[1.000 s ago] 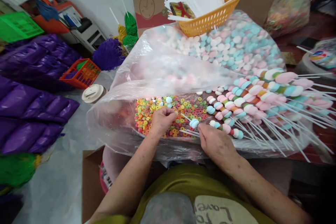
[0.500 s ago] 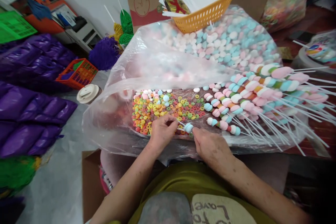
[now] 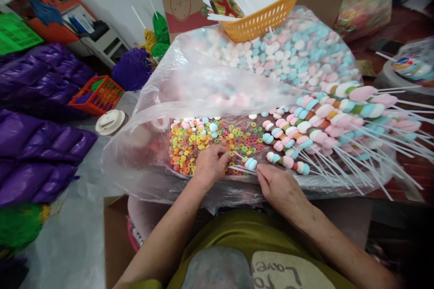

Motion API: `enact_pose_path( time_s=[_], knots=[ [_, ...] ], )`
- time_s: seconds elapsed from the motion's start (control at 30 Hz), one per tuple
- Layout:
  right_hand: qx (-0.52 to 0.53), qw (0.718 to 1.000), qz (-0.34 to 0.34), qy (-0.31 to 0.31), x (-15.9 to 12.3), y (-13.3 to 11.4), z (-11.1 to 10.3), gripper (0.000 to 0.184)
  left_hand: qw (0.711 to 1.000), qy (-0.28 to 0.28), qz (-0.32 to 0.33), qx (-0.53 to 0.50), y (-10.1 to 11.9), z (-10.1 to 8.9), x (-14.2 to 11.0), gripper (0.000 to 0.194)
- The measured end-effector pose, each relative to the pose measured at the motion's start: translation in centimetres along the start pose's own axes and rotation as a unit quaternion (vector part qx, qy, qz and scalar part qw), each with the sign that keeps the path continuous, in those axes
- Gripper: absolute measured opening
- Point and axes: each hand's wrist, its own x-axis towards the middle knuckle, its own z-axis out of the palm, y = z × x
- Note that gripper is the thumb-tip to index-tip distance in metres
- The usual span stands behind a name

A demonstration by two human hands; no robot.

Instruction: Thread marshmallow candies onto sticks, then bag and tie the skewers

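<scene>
My right hand (image 3: 280, 185) is closed around a thin white stick at the table's front edge. Blue and white marshmallows (image 3: 251, 164) are threaded on it just beyond my fingertips, and its bare tip points up and left. My left hand (image 3: 210, 165) hovers over the small coloured gummy rings (image 3: 190, 144), fingers curled in a pinch; what they hold, if anything, is hidden. A few loose white sticks (image 3: 241, 170) lie between my hands. To the right rests a short marshmallow and gummy skewer (image 3: 288, 162), beside a pile of finished skewers (image 3: 332, 117).
Behind the rings spreads a clear plastic bag (image 3: 135, 144) with many pastel marshmallows (image 3: 271, 61). A yellow basket (image 3: 264, 22) of white sticks stands on it, before a cardboard box (image 3: 179, 4). Purple packages (image 3: 37, 153) and an orange crate (image 3: 98, 95) are at left.
My right hand has shifted slightly right with the stick and its marshmallows. The stick's tip now stands clear of my left hand, which has stayed over the gummy rings.
</scene>
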Motion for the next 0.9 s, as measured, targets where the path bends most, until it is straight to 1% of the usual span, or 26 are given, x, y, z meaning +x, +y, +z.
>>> enact_pose_path(
  time_s=[0.03,0.07,0.1,0.17,0.27,0.33,0.43,0.47,0.5,0.53,0.57,0.6,0.63,0.67,0.7,0.73,0.77,0.83,0.9],
  knots=[
    [-0.006,1.000,-0.003,-0.004,-0.1,-0.3,0.0,0.022,0.994,-0.007,-0.038,-0.099,-0.1,-0.1,-0.1,0.011],
    [-0.012,1.000,-0.009,-0.006,-0.1,-0.6,0.1,0.022,0.978,-0.020,-0.075,-0.195,-0.3,-0.3,-0.3,0.014],
    [-0.017,1.000,-0.016,-0.006,0.0,-0.9,0.1,0.021,0.955,-0.037,-0.107,-0.275,-0.4,-0.6,-0.5,0.018],
    [-0.026,0.999,-0.024,0.002,0.1,-1.3,0.1,0.022,0.915,-0.067,-0.144,-0.371,-0.6,-1.1,-0.8,0.024],
    [-0.017,0.999,-0.046,0.019,0.2,-1.7,0.4,0.023,0.879,-0.094,-0.173,-0.434,-0.8,-1.6,-0.9,0.027],
    [0.003,0.996,-0.077,0.037,0.1,-1.8,0.7,0.024,0.848,-0.118,-0.197,-0.478,-0.9,-1.4,-0.9,0.032],
    [0.036,0.991,-0.107,0.069,0.0,-1.5,1.3,0.027,0.805,-0.194,-0.210,-0.520,-0.7,-0.7,-1.1,0.036],
    [0.047,0.990,-0.111,0.078,0.1,-1.4,1.4,0.028,0.797,-0.225,-0.209,-0.519,-0.5,-0.6,-1.1,0.036],
    [0.061,0.988,-0.115,0.082,0.4,-1.3,1.4,0.027,0.797,-0.250,-0.207,-0.509,-0.2,-0.5,-1.0,0.035],
    [0.077,0.986,-0.119,0.084,0.8,-1.2,1.3,0.027,0.808,-0.259,-0.199,-0.490,0.0,-0.7,-0.8,0.034],
    [0.095,0.985,-0.118,0.087,1.3,-1.2,1.1,0.026,0.833,-0.245,-0.183,-0.462,0.3,-1.0,-0.3,0.034],
    [0.113,0.983,-0.113,0.094,1.9,-1.2,0.8,0.025,0.871,-0.202,-0.157,-0.420,0.5,-1.6,0.4,0.034],
    [0.133,0.980,-0.105,0.102,2.6,-1.2,0.5,0.025,0.914,-0.137,-0.124,-0.362,0.7,-2.2,1.4,0.033],
    [0.151,0.978,-0.092,0.113,3.4,-1.3,0.1,0.025,0.952,-0.060,-0.084,-0.288,0.8,-2.9,2.5,0.033],
    [0.166,0.975,-0.075,0.125,4.3,-1.4,-0.3,0.025,0.979,0.018,-0.044,-0.200,0.8,-3.5,3.7,0.027],
    [0.177,0.973,-0.058,0.134,5.1,-1.5,-0.7,0.024,0.991,0.062,-0.016,-0.121,0.7,-4.1,5.0,0.020],
    [0.184,0.973,-0.040,0.137,5.9,-1.6,-1.0,0.023,0.995,0.070,0.000,-0.069,0.6,-4.5,6.1,0.015],
    [0.191,0.973,-0.005,0.128,7.3,-1.8,-1.5,0.023,0.997,0.065,0.012,-0.037,0.1,-5.1,7.6,0.011],
    [0.181,0.978,0.018,0.106,8.5,-2.1,-1.6,0.026,0.997,0.062,0.008,-0.048,-0.7,-5.8,7.9,0.009]
  ],
)
